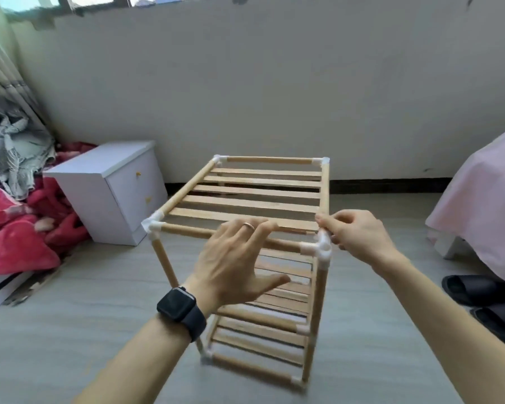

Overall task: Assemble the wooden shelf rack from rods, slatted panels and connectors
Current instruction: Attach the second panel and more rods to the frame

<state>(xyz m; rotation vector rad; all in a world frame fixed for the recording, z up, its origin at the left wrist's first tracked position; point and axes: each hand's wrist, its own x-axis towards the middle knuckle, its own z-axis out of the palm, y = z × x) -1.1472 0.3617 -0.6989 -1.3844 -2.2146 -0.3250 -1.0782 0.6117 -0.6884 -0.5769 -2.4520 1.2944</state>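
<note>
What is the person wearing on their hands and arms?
The left hand has a thin shiny ring on one finger. Its wrist wears a black smartwatch with a dark rectangular screen and a black strap. The right hand shows no ring or watch. Both forearms are bare, with no sleeves in view.

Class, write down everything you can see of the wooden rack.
The rack stands upright on the floor. Pale wooden rods form its box frame, joined at the corners by white connectors. Its slatted panels make a top tier, with lower tiers beneath. The left hand lies open over its near top edge. The right hand pinches the near right corner connector.
</note>
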